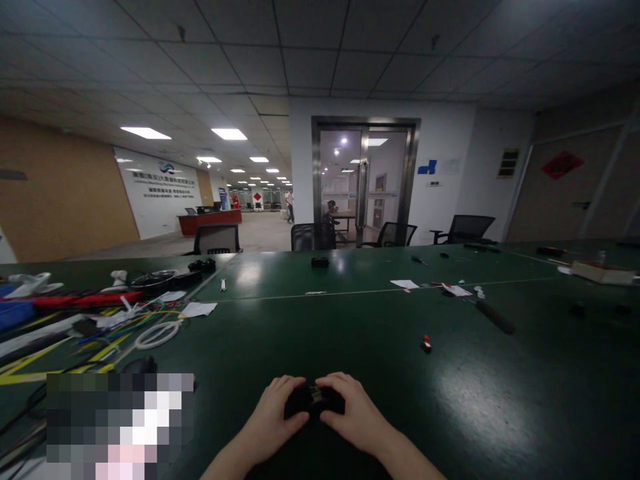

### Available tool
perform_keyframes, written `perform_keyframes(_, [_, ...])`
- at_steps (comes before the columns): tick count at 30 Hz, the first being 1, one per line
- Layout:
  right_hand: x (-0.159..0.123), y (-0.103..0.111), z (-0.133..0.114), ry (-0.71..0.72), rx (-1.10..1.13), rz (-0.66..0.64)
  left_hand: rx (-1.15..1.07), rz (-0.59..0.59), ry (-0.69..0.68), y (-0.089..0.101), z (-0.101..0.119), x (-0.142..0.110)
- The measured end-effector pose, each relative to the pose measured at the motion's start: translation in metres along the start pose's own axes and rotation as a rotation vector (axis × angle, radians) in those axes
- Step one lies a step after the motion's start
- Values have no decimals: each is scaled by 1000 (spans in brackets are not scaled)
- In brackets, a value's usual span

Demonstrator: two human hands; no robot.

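Note:
A small black object (pixel 316 398) with a lighter metallic middle is held low over the near part of the green table (pixel 370 347); its exact kind cannot be made out. My left hand (pixel 275 410) grips its left end, the thumb on the near side and the fingers curled over the far side. On the right end my right hand (pixel 353 410) holds it the same way. The fingers of both hands cover much of it. A small red and orange piece (pixel 426 344) lies to the right, beyond my right hand.
Wires, a white cable coil (pixel 159 335) and red and blue items crowd the left side. A blurred patch (pixel 120 427) covers the near left. Farther off lie a black block (pixel 320 262), a small wrench (pixel 223 285), papers (pixel 404 285) and a dark rod (pixel 494 317). Chairs line the far edge.

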State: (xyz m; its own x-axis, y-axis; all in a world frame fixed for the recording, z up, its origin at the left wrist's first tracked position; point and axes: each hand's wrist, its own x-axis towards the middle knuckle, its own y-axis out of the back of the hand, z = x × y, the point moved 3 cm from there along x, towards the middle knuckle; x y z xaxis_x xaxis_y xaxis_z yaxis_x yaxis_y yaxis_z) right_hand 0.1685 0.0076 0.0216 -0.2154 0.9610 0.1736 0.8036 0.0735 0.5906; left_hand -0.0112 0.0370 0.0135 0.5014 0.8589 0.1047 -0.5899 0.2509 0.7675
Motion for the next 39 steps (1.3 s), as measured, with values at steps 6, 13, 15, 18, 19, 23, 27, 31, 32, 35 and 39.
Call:
perform_keyframes(6, [2, -3, 9, 4, 38, 33, 25, -30, 5, -2, -4, 3])
perform_keyframes(13, [1, -4, 10, -17, 41, 35, 20, -36, 2, -2, -6, 4])
perform_keyframes(15, [2, -5, 12, -25, 47, 54, 31, -36, 0, -3, -8, 4])
perform_keyframes(18, [4, -6, 13, -32, 43, 63, 26, -42, -1, -4, -10, 4])
perform_keyframes(19, [4, -7, 13, -36, 39, 58, 18, -43, -2, -3, -9, 3])
perform_keyframes(23, [4, -8, 12, -48, 26, 45, -10, -70, -4, 1, -5, 0])
perform_keyframes(27, [4, -7, 13, -51, 34, 33, -32, -87, 7, 4, -2, -1])
perform_keyframes(31, [3, -5, 13, -60, 42, 14, -37, -73, 14, 4, -3, 1])
perform_keyframes(32, [3, -4, 13, -62, 43, 11, -35, -72, 11, 4, -4, 1])
perform_keyframes(35, [2, -2, 10, -67, 42, 2, -27, -74, 3, 2, -7, 2])
perform_keyframes(39, [2, -2, 6, -71, 8, -19, -9, -69, -5, 0, -7, 2])
